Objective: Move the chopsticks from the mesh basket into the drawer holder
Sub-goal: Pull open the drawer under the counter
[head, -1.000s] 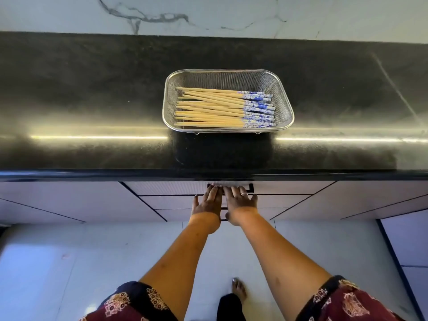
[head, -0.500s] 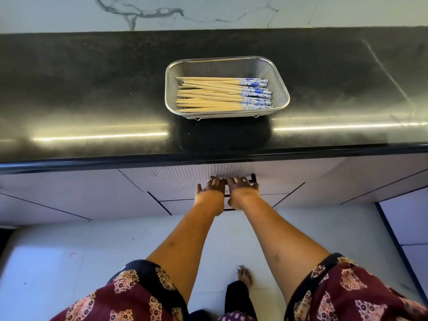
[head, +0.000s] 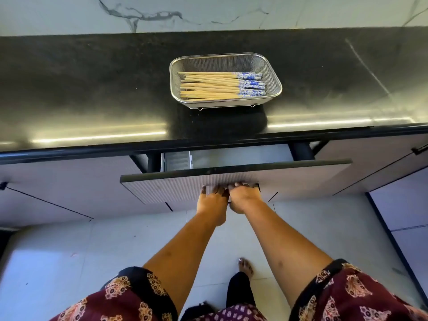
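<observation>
A steel mesh basket (head: 273, 76) sits on the black counter, holding several wooden chopsticks (head: 209, 86) with blue-patterned ends pointing right. Below the counter edge a ribbed white drawer (head: 176, 188) stands partly pulled out. In its gap a white slotted holder (head: 177, 161) shows at the left. My left hand (head: 214, 200) and my right hand (head: 243, 196) sit side by side on the drawer's dark handle at the front, fingers curled over it. The rest of the drawer's inside is hidden under the counter.
The black countertop (head: 92, 89) runs the full width, backed by a marble wall. White cabinet fronts (head: 58, 186) flank the drawer, another handle (head: 419, 149) at the right. My foot (head: 245, 266) stands on the pale tiled floor.
The drawer has slid out from shut to partly open, with both hands still on its handle. The view has shifted back, so the basket appears farther off.
</observation>
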`<state>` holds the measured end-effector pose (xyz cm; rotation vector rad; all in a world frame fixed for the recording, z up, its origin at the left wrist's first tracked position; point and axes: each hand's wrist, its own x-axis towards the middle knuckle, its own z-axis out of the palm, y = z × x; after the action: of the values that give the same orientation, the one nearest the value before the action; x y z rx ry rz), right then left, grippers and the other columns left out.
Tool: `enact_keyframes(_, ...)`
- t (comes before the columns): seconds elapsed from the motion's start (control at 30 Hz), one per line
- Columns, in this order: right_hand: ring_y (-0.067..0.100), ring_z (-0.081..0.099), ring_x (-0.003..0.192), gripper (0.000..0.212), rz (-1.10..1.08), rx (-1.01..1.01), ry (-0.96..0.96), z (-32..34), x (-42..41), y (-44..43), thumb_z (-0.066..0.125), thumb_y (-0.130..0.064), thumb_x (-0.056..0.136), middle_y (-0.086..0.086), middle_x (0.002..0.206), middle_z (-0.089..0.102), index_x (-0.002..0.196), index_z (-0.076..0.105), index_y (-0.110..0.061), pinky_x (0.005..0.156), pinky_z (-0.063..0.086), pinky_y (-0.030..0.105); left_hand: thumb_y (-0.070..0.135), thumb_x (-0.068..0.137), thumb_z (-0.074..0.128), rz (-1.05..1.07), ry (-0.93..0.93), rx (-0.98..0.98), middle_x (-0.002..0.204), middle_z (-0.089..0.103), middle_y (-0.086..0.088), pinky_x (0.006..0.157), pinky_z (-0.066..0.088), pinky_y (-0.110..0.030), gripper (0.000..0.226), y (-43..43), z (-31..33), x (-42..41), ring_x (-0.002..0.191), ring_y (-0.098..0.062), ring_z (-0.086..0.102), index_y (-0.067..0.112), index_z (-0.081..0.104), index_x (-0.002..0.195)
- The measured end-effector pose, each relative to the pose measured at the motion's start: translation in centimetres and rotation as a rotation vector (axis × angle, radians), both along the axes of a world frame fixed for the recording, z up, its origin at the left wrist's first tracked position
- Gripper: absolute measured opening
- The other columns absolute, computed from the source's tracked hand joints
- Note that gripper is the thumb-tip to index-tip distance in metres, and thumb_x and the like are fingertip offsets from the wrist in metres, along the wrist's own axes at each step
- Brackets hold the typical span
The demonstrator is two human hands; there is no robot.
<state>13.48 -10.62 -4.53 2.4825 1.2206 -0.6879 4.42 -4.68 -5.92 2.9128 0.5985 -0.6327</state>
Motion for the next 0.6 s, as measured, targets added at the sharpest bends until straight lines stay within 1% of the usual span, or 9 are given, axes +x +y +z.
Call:
enact_keyframes(0.07,0.028,0.055,0.119,0.034,0.094,0.273,-0.109,0.9,-1.0,-1.4,0.052,-0.017,0.091,0.007,0.128,0.06,0.124,0.055,-0.017,0.097,0.043,0.041,0.023,0.091,0.051,-0.039,-0.224,0.057,0.147,0.039,-0.004,0.114,0.027,-0.043,0.056,-0.3,1.1,-1.5,0.136,-0.024,0.036,0.017,0.033,0.143)
enact_keyframes(0.13,0.029,0.065,0.096,0.023,0.176,0.552,-0.217,1.9,-1.9,-3.1,0.058,-0.011,0.084,0.007,0.103,0.069,0.106,0.064,-0.013,0.08,0.049,0.039,0.023,0.085,0.057,-0.104,-0.481,0.139,0.131,0.055,-0.002,0.102,0.041,-0.037,0.046,-0.3,2.3,-3.2,0.119,-0.023,0.054,0.016,0.052,0.13)
enact_keyframes(0.17,0.029,0.066,0.088,0.025,0.207,0.669,-0.272,2.2,-2.2,-4.0,0.062,-0.009,0.078,0.006,0.094,0.069,0.103,0.065,-0.012,0.073,0.05,0.038,0.022,0.08,0.063,-0.125,-0.607,0.169,0.126,0.06,-0.003,0.096,0.046,-0.037,0.045,-0.4,2.5,-4.1,0.112,-0.023,0.059,0.015,0.057,0.124)
enact_keyframes(0.23,0.027,0.065,0.089,0.038,0.207,0.776,-0.351,2.5,-3.0,-5.4,0.067,-0.01,0.071,0.005,0.099,0.067,0.11,0.065,-0.012,0.072,0.051,0.037,0.023,0.076,0.068,-0.074,-0.739,0.193,0.126,0.06,-0.004,0.096,0.047,-0.04,0.05,-0.6,2.7,-5.5,0.114,-0.026,0.059,0.015,0.057,0.123)
enact_keyframes(0.27,0.026,0.064,0.097,0.046,0.174,0.778,-0.356,2.7,-3.2,-5.9,0.067,-0.012,0.072,0.005,0.109,0.065,0.117,0.062,-0.013,0.077,0.051,0.037,0.025,0.079,0.066,-0.007,-0.711,0.166,0.132,0.056,-0.005,0.102,0.042,-0.043,0.053,-0.7,3.0,-5.8,0.122,-0.026,0.053,0.015,0.051,0.129)
enact_keyframes(0.33,0.025,0.052,0.121,0.058,0.087,0.715,-0.318,3.3,-3.7,-6.5,0.062,-0.018,0.08,0.004,0.132,0.054,0.136,0.048,-0.015,0.096,0.043,0.041,0.034,0.091,0.052,0.153,-0.591,0.05,0.148,0.039,-0.003,0.114,0.024,-0.046,0.059,-0.7,3.5,-6.2,0.14,-0.024,0.031,0.018,0.031,0.143)
enact_keyframes(0.4,0.022,0.027,0.142,0.069,0.049,0.559,-0.207,3.5,-4.2,-7.0,0.055,-0.029,0.09,0.002,0.153,0.031,0.15,0.022,-0.018,0.113,0.024,0.045,0.043,0.097,0.038,0.197,-0.454,-0.014,0.154,0.024,0.0,0.118,0.009,-0.046,0.062,-0.6,3.5,-6.5,0.146,-0.021,0.014,0.02,0.014,0.149)
enact_keyframes(0.47,0.019,0.006,0.148,0.077,0.024,0.44,-0.113,3.5,-5.0,-7.2,0.05,-0.036,0.093,-0.001,0.161,0.011,0.153,0.004,-0.02,0.118,0.008,0.047,0.046,0.098,0.033,0.164,-0.406,-0.03,0.155,0.021,0.0,0.118,0.005,-0.046,0.063,-0.8,3.4,-7.0,0.147,-0.021,0.009,0.02,0.009,0.15)
enact_keyframes(0.6,0.019,0.0,0.149,0.08,-0.018,0.364,-0.069,4.2,-6.4,-8.0,0.051,-0.03,0.093,0.0,0.162,0.004,0.153,0.0,-0.018,0.119,0.004,0.044,0.046,0.099,0.028,0.137,-0.349,-0.072,0.159,0.011,-0.001,0.118,0.001,-0.045,0.065,-1.7,4.0,-8.3,0.148,-0.021,-0.002,0.018,0.002,0.151)
